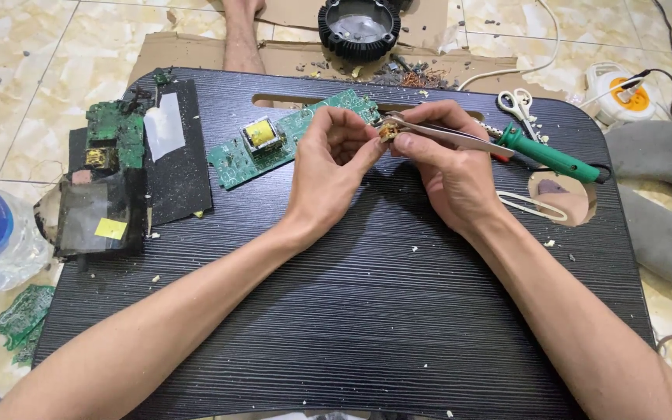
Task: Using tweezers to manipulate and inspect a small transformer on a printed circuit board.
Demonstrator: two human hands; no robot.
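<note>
Over black tray (367,311), component (387,132) between both hands.

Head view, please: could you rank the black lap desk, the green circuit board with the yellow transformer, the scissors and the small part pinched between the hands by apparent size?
1. black lap desk
2. green circuit board
3. scissors
4. small part, pinched by the left hand and the right hand, which also holds tweezers.
</note>
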